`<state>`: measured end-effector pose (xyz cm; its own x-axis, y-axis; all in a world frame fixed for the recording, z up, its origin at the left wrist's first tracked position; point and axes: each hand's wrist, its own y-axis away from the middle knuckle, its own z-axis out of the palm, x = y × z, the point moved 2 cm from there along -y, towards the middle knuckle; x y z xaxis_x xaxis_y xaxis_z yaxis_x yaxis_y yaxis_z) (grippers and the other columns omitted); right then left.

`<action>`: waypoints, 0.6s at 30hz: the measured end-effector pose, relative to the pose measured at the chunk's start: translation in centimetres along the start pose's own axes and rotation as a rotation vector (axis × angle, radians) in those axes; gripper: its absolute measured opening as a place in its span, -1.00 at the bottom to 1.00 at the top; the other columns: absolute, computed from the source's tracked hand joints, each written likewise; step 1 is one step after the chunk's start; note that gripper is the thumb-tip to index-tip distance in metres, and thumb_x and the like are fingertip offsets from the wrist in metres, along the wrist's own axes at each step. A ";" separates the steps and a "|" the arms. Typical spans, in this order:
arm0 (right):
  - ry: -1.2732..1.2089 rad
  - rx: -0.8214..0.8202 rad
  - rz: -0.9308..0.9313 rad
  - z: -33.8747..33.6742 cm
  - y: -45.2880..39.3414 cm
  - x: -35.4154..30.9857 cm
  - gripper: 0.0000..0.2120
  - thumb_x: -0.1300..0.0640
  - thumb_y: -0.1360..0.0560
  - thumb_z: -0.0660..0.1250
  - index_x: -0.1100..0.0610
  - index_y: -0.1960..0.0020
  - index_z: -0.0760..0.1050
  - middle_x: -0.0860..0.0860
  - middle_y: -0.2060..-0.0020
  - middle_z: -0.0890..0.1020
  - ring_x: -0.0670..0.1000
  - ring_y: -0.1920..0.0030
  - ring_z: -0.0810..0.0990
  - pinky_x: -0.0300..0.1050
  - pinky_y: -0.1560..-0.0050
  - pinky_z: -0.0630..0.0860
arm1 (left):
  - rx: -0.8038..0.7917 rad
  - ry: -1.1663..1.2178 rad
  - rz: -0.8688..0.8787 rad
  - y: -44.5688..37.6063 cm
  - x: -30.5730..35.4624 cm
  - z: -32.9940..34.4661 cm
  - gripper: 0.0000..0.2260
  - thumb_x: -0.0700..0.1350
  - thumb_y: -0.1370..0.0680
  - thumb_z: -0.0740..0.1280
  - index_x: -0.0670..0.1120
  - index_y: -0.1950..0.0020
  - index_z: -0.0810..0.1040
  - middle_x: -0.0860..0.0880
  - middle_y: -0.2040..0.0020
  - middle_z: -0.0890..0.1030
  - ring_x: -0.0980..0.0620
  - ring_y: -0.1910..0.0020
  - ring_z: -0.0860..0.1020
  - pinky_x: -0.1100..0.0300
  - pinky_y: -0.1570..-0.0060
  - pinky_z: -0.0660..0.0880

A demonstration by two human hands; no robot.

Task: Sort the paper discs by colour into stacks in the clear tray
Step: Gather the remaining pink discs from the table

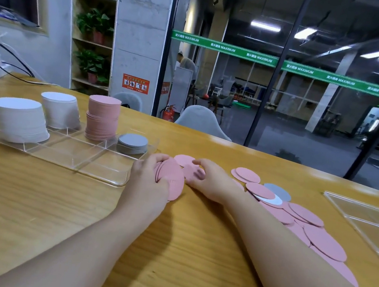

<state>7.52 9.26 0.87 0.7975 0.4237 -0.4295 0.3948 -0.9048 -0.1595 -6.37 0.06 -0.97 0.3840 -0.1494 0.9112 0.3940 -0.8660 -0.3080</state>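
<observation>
Discs (pink) in left grip

Both bare forearms reach forward from the bottom edge and converge toward the middle. The left hand is curled, fingers over the top and thumb beneath, gripping a small bundle on edge. The right hand lies palm down, fingers bent loosely toward the left hand.

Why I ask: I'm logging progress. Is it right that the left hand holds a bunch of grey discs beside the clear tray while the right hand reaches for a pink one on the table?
Not quite. The head view shows the left hand holding a bunch of pink discs, not grey, beside the clear tray. The right hand does reach for a pink disc on the table.
</observation>
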 end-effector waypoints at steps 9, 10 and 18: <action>0.143 -0.337 0.047 0.4 -5.3 -0.3 -0.24 -0.10 -0.54 0.24 -0.01 -0.55 -0.15 -0.03 -0.54 -0.09 0.04 -0.53 -0.15 0.07 -0.48 -0.07 | 0.000 0.038 0.018 -0.3 -0.4 0.5 -0.60 -0.29 -0.49 0.21 0.24 -0.07 0.38 0.08 -0.19 0.36 0.18 -0.03 0.38 0.34 0.19 0.31; 0.139 -0.349 0.046 0.5 -5.5 -0.3 -0.27 -0.11 -0.55 0.21 0.00 -0.55 -0.12 -0.02 -0.54 -0.04 0.04 -0.53 -0.07 0.02 -0.48 -0.03 | -0.001 0.043 0.011 -0.3 -0.4 0.5 -0.60 -0.28 -0.49 0.21 0.25 -0.07 0.38 0.09 -0.19 0.35 0.22 0.01 0.38 0.39 0.21 0.30; 0.371 -0.376 0.009 -0.6 -5.6 0.0 -0.41 -0.24 -0.52 0.17 -0.05 -0.48 0.21 -0.04 -0.41 0.26 0.07 -0.35 0.32 0.04 -0.34 0.29 | -0.006 0.041 -0.018 -0.2 -0.2 0.5 -0.63 -0.27 -0.52 0.20 0.23 -0.11 0.38 0.08 -0.20 0.34 0.24 0.06 0.40 0.26 0.07 0.29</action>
<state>5.57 14.33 2.26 0.8825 0.4642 -0.0751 0.4693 -0.8595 0.2023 -6.13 0.45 -1.23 0.3424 -0.1534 0.9270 0.3956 -0.8714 -0.2903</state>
